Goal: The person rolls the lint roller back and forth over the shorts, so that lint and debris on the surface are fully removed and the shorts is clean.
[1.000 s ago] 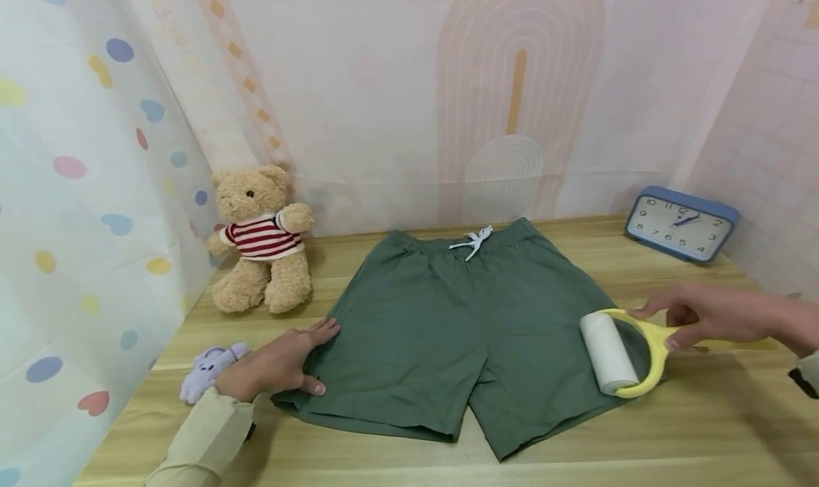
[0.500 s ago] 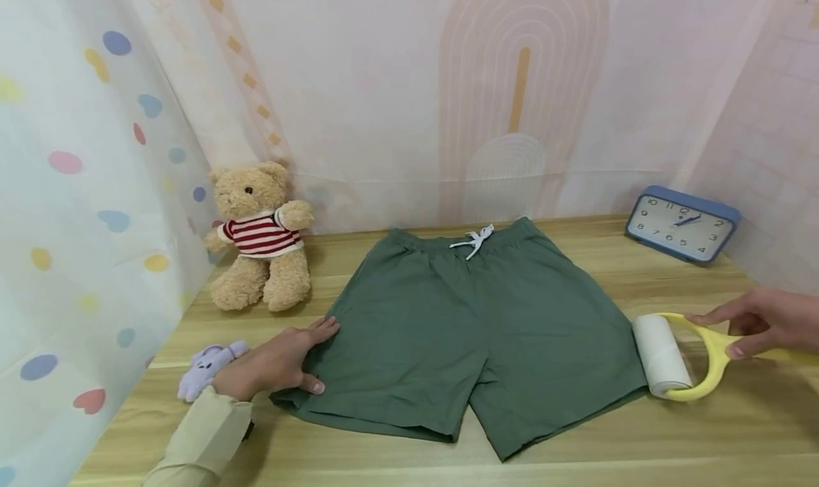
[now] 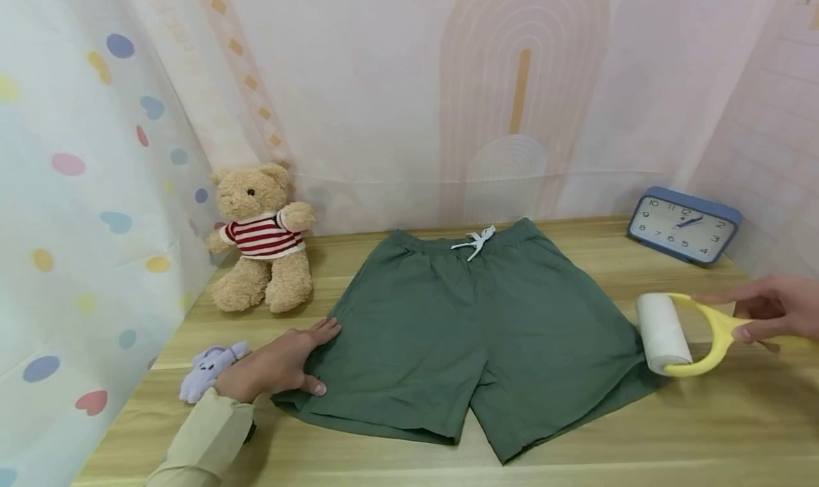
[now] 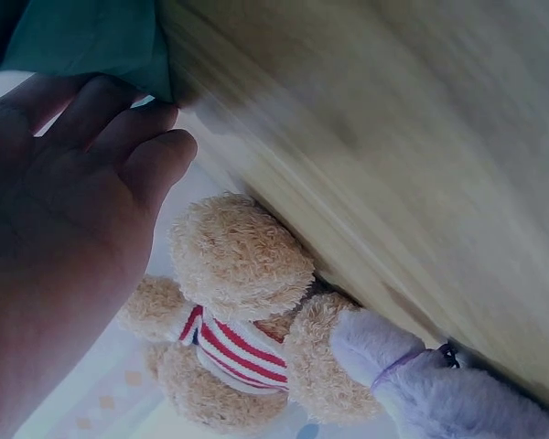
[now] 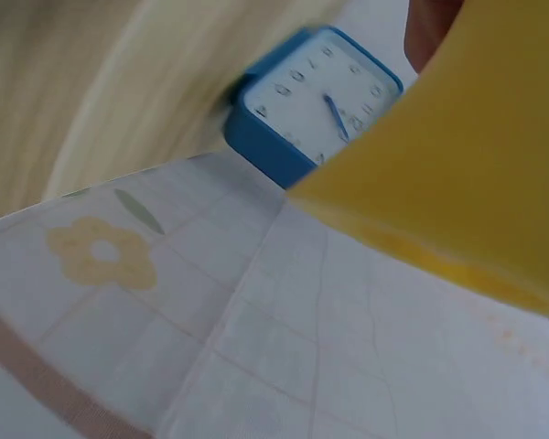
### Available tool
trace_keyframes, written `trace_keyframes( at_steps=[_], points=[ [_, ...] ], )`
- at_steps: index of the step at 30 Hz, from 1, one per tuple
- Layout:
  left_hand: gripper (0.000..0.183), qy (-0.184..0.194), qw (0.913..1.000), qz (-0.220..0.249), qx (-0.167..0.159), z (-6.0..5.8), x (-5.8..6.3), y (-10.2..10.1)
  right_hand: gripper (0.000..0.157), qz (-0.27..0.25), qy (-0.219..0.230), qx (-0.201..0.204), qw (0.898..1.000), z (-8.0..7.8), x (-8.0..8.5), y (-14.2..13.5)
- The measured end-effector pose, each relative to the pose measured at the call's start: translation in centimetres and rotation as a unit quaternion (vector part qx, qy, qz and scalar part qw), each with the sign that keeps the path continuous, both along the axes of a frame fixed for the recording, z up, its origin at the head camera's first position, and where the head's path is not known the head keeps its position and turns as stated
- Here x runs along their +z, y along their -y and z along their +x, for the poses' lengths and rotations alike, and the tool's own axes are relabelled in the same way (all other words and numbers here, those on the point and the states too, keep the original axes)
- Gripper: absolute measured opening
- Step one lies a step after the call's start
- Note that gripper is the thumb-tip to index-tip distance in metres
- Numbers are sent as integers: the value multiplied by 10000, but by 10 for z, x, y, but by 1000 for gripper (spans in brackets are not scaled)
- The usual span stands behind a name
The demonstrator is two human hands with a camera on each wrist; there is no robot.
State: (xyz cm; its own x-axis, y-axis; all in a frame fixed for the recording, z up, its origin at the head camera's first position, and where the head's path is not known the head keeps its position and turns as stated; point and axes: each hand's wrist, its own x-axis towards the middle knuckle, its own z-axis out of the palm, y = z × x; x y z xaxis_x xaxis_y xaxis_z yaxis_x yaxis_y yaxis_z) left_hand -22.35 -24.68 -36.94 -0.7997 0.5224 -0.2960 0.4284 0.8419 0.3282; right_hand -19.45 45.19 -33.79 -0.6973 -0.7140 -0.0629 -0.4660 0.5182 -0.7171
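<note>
Dark green shorts (image 3: 441,323) with a white drawstring bow (image 3: 475,242) lie spread on the wooden table. My left hand (image 3: 279,364) rests on the left leg's outer edge, fingers extended; the left wrist view also catches the shorts' edge (image 4: 82,37) at its fingertips. My right hand (image 3: 783,311) grips the yellow handle of a lint roller (image 3: 664,334). The white roll meets the right leg's outer edge, where the cloth is drawn up slightly in a fold. In the right wrist view the yellow handle (image 5: 457,155) fills the right side and hides most of the hand.
A teddy bear (image 3: 265,239) in a striped shirt sits at the back left. A small lilac plush toy (image 3: 206,373) lies beside my left wrist. At the back right stands a blue clock (image 3: 682,225). Printed curtains (image 3: 384,103) border the table behind and at both sides.
The lint roller has moved right across the right leg to its outer edge, then slightly up, and the cloth's edge rises with it. My left hand stays in place.
</note>
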Motion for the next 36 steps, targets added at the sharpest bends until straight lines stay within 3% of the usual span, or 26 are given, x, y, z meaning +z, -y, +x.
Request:
trace_keyframes(
  at_steps=[5, 9, 11, 13, 17, 24, 36],
  points=[
    [99, 13, 10000, 36, 21, 0, -2, 0, 78, 282, -552, -1208, 9907, -2, 5, 2],
    [100, -27, 10000, 54, -45, 1, -3, 0, 58, 1170, -690, -2266, 9645, -11, 10, 18],
    [100, -38, 10000, 69, -47, 1, -4, 1, 55, 1496, -776, -2551, 9521, -19, 9, 28],
    [100, -55, 9999, 84, -61, 1, -4, 1, 59, 1604, -832, -2655, 9470, -27, 5, 38],
    [98, -103, 9998, 118, -84, 0, -3, 1, 64, 1385, -826, -2703, 9492, -44, -3, 51],
    [98, -111, 9998, 138, -49, -2, -4, -1, 66, 1578, -811, -2851, 9419, -70, -10, 65],
    [98, -129, 9997, 155, -131, -4, -3, -5, 68, 1505, -553, -3026, 9395, -82, -20, 69]
  ],
)
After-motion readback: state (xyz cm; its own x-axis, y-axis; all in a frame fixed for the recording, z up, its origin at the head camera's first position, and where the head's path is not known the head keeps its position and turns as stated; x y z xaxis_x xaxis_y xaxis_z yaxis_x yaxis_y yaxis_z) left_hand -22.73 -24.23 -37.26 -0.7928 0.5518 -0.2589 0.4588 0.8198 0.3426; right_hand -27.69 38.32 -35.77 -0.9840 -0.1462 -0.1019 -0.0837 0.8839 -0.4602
